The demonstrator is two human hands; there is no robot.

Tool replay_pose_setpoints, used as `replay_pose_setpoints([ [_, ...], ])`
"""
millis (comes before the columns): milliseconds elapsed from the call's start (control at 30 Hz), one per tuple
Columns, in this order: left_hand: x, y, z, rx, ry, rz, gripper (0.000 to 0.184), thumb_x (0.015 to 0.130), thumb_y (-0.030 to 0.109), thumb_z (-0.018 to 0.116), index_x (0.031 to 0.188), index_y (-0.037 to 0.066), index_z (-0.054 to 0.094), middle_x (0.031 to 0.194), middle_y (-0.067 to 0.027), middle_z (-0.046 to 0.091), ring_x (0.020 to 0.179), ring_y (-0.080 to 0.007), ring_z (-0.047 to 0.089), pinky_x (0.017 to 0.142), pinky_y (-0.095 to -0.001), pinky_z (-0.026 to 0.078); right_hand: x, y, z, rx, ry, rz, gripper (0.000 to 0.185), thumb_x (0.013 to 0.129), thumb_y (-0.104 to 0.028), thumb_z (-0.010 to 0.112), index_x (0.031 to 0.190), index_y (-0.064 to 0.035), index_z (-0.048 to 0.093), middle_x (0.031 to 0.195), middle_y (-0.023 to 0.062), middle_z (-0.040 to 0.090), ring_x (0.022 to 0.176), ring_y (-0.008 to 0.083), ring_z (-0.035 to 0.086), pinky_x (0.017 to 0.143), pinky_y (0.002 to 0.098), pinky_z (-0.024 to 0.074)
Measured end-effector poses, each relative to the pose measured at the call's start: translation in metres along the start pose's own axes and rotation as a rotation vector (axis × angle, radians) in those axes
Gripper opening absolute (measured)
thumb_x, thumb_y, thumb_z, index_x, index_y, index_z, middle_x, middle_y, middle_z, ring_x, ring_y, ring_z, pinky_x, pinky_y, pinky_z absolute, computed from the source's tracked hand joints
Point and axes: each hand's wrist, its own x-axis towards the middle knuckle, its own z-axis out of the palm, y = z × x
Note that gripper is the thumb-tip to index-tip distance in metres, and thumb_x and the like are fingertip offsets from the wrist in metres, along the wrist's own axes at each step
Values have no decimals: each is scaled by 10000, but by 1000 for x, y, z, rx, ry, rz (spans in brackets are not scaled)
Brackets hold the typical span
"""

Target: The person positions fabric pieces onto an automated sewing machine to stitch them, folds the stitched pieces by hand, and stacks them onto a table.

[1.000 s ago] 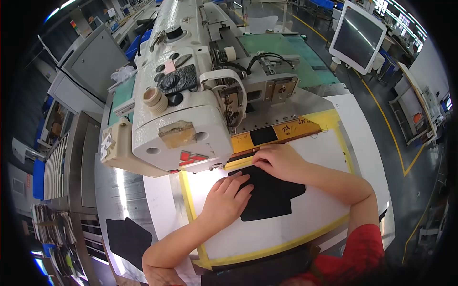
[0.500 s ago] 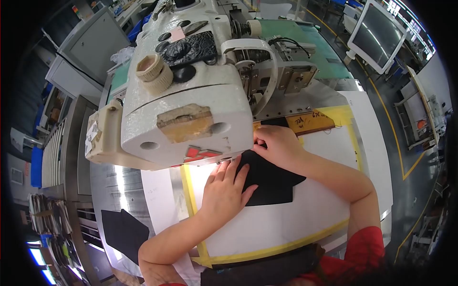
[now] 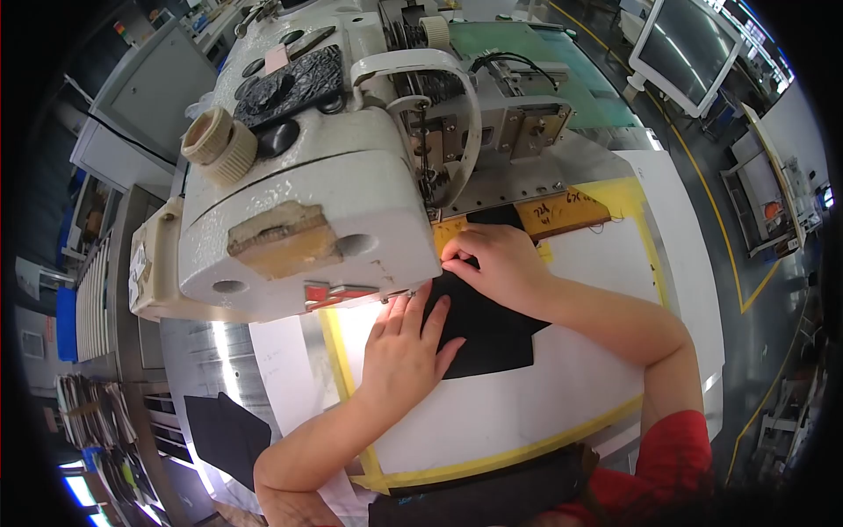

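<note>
A black fabric piece lies flat under the white sewing machine head, its far end reaching a yellow template with handwriting on it. My left hand rests on the fabric's left edge, fingers stretched out and apart, their tips close under the front of the machine head. At the upper part of the cloth, my right hand has thumb and forefinger pinched together beside the head, with black fabric between and beneath the fingers. The machine head hides the needle area.
White sheeting edged with yellow tape covers the work surface. Another black fabric piece lies on the metal table at left. A monitor stands at the far right, and a grey cabinet at the far left.
The view has shifted, so the machine head appears farther left and more of the template shows. My right thumb and forefinger have come closer together in a pinch. My left hand stays on the fabric.
</note>
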Motion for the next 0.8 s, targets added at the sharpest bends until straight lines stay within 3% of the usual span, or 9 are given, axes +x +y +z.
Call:
replay_pose_setpoints([
  [300, 2, 0, 3, -13, 14, 13, 558, 864, 362, 708, 1310, 57, 570, 1467, -177, 457, 1356, -358, 442, 1079, -470, 390, -2, 1, -2, -42, 8, 0, 133, 802, -158, 753, 820, -103, 633, 751, 14, 627, 649, 219, 632, 573, 348, 486],
  [800, 0, -1, 6, 11, 14, 4, 583, 860, 363, 708, 1335, 64, 548, 1473, -181, 448, 1338, -360, 459, 1073, -473, 392, -3, 3, 2, -25, 54, -58, 145, 780, -126, 753, 845, -80, 631, 753, 32, 617, 663, 245, 632, 583, 367, 493],
])
